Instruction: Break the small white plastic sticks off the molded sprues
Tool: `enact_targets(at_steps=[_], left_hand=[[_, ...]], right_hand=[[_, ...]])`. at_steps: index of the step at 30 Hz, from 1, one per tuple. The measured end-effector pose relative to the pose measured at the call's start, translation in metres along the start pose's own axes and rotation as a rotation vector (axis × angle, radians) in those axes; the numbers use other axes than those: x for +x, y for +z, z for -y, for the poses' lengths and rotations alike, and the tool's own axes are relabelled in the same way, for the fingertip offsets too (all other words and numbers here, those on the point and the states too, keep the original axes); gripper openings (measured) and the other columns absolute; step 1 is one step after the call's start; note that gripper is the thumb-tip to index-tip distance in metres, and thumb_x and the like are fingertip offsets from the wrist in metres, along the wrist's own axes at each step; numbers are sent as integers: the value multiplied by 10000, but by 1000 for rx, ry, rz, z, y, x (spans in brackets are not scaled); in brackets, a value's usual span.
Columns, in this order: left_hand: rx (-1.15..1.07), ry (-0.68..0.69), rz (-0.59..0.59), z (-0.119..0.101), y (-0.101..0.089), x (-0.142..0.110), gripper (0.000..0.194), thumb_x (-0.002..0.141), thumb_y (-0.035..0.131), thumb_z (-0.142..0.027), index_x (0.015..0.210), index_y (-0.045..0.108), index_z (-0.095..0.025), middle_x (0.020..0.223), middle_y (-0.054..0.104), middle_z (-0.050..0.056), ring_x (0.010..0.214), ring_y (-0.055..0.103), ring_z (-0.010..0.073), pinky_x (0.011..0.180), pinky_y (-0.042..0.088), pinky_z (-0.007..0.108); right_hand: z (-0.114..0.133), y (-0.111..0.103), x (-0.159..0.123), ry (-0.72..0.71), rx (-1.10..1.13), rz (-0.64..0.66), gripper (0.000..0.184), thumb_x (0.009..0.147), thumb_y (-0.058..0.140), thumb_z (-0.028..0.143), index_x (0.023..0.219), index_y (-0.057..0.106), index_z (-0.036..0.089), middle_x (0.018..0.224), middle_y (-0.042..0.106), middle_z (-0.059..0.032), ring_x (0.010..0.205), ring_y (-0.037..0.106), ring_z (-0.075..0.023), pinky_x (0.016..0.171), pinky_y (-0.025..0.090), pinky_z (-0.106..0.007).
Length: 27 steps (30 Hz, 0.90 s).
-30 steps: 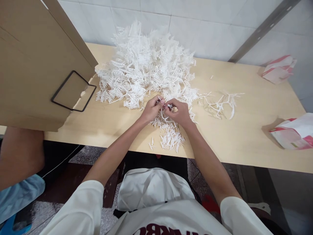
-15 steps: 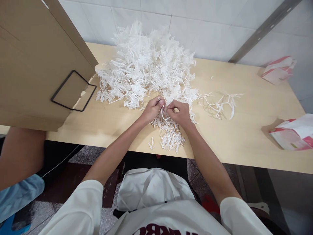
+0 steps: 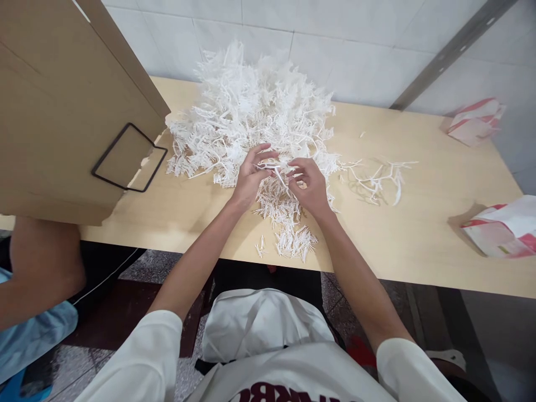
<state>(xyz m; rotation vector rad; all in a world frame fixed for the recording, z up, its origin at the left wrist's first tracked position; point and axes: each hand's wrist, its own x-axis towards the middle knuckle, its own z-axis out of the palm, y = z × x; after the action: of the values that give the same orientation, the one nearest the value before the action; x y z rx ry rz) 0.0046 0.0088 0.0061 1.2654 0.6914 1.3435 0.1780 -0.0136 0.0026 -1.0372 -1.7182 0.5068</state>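
Observation:
My left hand [image 3: 248, 177] holds a thin white branched plastic piece [image 3: 276, 171] between thumb and fingers, in front of the big heap. Close by on the right is my right hand [image 3: 307, 181], its fingers bent and parted around the piece's near end; whether they touch it I cannot make out. Behind both hands rises a tall heap of white branched plastic pieces [image 3: 251, 106], like moulded sprues with many fine prongs. Below the hands, small loose white plastic sticks [image 3: 295, 243] lie in a pile reaching toward the table's front edge.
A few bare white branches [image 3: 381, 178] lie on the table [image 3: 431, 223] to the right. Two red-and-white paper bags stand at the right end, the nearer one [image 3: 502, 229] by the edge. A cardboard sheet [image 3: 62, 111] with a black wire frame [image 3: 129, 159] blocks the left, beside another person's arm [image 3: 44, 268].
Both hands have loosened from a tight pinch and their fingers have spread. My left hand has shifted slightly left and turned, and the white piece shows more between the hands.

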Motion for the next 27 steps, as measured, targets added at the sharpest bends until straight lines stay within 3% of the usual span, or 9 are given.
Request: enact_targets(at_steps=[6,11,13,16,19,22,24,27], left_hand=[[-17,-95,10,-6,-1,-3,441,772,577,-251,1211,532,-269,1267,611,54,1029,671,206,773,593,331],[-55,-241,-6,-16,-1,-3,384,871,508,-510,1146,552,-246,1149,668,69,812,703,186,633,597,327],[10,-299,-7,-16,2,-3,395,841,587,-534,1097,568,-234,1072,681,57,716,683,146,583,575,281],[97,-375,81,-13,5,-4,411,705,789,-438,977,607,-190,895,674,26,649,649,102,544,539,212],[25,-344,83,-12,4,-4,441,637,850,-425,916,607,-185,822,659,6,587,626,85,479,501,188],[-115,-232,-20,-15,-2,-2,435,675,828,-445,976,592,-237,826,657,-15,545,595,61,399,416,149],[-224,-174,-65,-19,-7,-1,420,705,808,-452,1009,581,-271,801,631,-32,537,570,50,369,360,129],[-334,-132,-140,-26,-8,-1,447,730,745,-563,1035,576,-284,773,579,-31,534,532,39,384,322,117]], right_hand=[[-6,0,1,9,64,-30,396,810,564,151,1178,547,297,1198,573,-28,852,673,-120,729,568,-293],[-3,-1,0,-49,54,-54,394,826,530,150,1185,561,308,1191,580,-28,839,667,-125,720,566,-306],[-1,-1,-1,-75,56,-17,393,855,523,190,1222,562,323,1239,580,-36,888,671,-146,755,575,-332],[2,-3,-3,-82,50,17,420,902,530,313,1319,509,356,1388,525,-44,997,659,-181,827,577,-372],[3,-7,-3,-72,23,17,520,901,541,480,1394,410,376,1473,464,-44,1011,656,-190,826,570,-381],[5,-12,-2,-75,-62,107,709,842,595,576,1454,303,368,1406,546,-53,968,668,-197,869,533,-413],[8,-15,-2,-90,-187,196,755,810,641,571,1454,314,350,1289,637,-45,973,669,-212,966,460,-461],[12,-14,-3,-130,-377,254,676,817,656,476,1419,383,332,1211,675,-33,1062,638,-238,1053,339,-506]])
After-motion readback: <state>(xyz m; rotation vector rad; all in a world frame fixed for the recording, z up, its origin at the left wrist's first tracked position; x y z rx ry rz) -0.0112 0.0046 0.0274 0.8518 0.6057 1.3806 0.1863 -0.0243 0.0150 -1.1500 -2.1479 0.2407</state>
